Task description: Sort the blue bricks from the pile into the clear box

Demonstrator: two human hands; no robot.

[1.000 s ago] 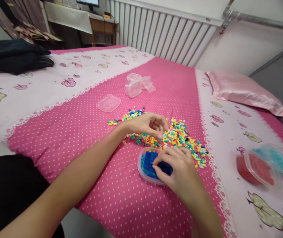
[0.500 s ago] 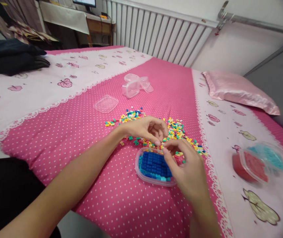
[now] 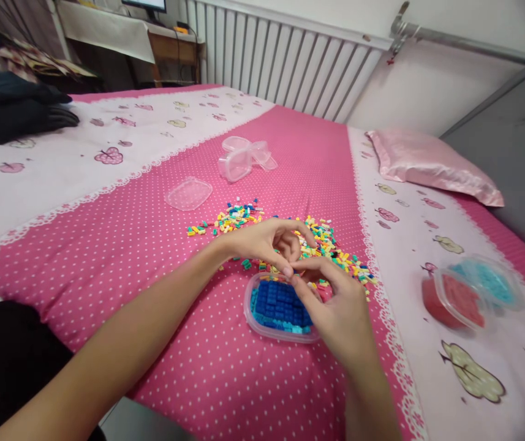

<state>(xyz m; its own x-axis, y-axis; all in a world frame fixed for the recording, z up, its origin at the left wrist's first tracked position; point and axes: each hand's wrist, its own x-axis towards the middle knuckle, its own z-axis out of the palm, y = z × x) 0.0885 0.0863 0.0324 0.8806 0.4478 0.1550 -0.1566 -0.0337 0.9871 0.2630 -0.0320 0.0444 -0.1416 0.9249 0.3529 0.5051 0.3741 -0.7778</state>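
A clear plastic tub with dark blue bricks and lighter blue ones sits on the pink dotted bedcover. Just above its far edge, the fingertips of my left hand and my right hand meet. A tiny dark piece shows between them; my right thumb and index finger pinch it, and my left thumb touches there too. Whether my left fingers also grip it is hard to tell. Loose small bricks in yellow, green, white, red and blue spread behind and beside my hands.
Behind the bricks lie a clear lid and clear empty containers. At the right are a tub of red pieces and a tub of turquoise pieces. A pink pillow and dark cloth lie farther off.
My fingertips have drawn together, and a dark piece now shows between them. The whole view has shifted slightly, with the bed's contents appearing farther left.
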